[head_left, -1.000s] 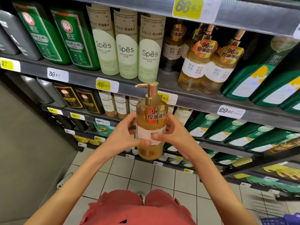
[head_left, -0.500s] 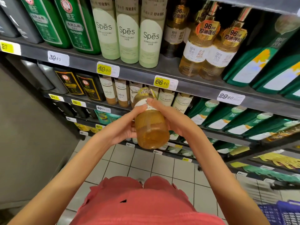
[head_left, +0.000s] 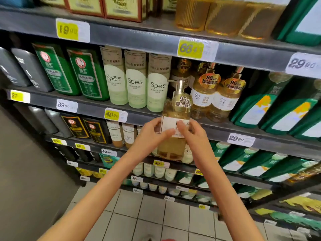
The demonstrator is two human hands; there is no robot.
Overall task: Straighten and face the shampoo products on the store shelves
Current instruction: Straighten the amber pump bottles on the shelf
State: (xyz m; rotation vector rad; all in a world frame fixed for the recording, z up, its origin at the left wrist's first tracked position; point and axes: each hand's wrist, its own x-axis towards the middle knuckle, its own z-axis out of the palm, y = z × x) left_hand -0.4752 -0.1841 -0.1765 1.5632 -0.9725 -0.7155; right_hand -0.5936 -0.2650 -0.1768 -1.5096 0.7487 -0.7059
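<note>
An amber pump bottle (head_left: 175, 146) with a gold pump head and a round "96" sticker is upright in front of the shelves, label toward me. My left hand (head_left: 149, 136) grips its left side at the white label. My right hand (head_left: 194, 136) grips its right side, fingers across the label. Just beyond it on the shelf stand two matching amber pump bottles (head_left: 217, 94), with a third set back in a dark gap. Three pale green Spes bottles (head_left: 135, 80) stand to the left of that gap.
Dark green bottles (head_left: 73, 70) and grey bottles (head_left: 20, 70) fill the shelf's left end; tilted green bottles (head_left: 278, 108) crowd the right. The grey shelf edge (head_left: 86, 106) carries price tags. More shelves run above and below. White floor tiles (head_left: 156, 220) lie underfoot.
The bottle was tipped away with its base toward me half a second ago; now it is upright again and raised toward the shelf with the matching bottles. My view has tilted upward.
</note>
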